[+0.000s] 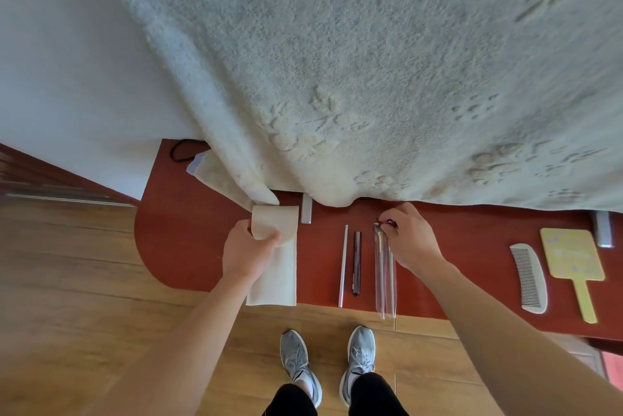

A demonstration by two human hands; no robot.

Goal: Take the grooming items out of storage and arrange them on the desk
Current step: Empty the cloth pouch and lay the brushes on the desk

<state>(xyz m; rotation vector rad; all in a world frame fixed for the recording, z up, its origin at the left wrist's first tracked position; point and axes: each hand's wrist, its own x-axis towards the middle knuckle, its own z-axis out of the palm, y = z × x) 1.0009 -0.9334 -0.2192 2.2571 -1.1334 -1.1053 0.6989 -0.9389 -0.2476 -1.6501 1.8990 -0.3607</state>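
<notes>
1. My left hand (247, 252) grips the folded-over top end of a cream cloth strip (274, 280); the rest lies flat on the worktop (182, 230).
2. My right hand (409, 240) pinches the top of a clear plastic sleeve (385, 277) with a thin tool inside.
3. Between the hands: silver stick (343, 267) and dark stick (356, 264), side by side.
4. Well right of the right hand: white comb (529, 277), yellow hand mirror (571, 255).

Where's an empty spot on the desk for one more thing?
The rounded left end of the red-brown desk is bare, between the black elastic loop and the cream cloth strip the left hand holds. Another lies between the clear plastic sleeve and the white comb, under the right arm. The thin silver rod, dark stick and sleeve are crowded together.
</notes>
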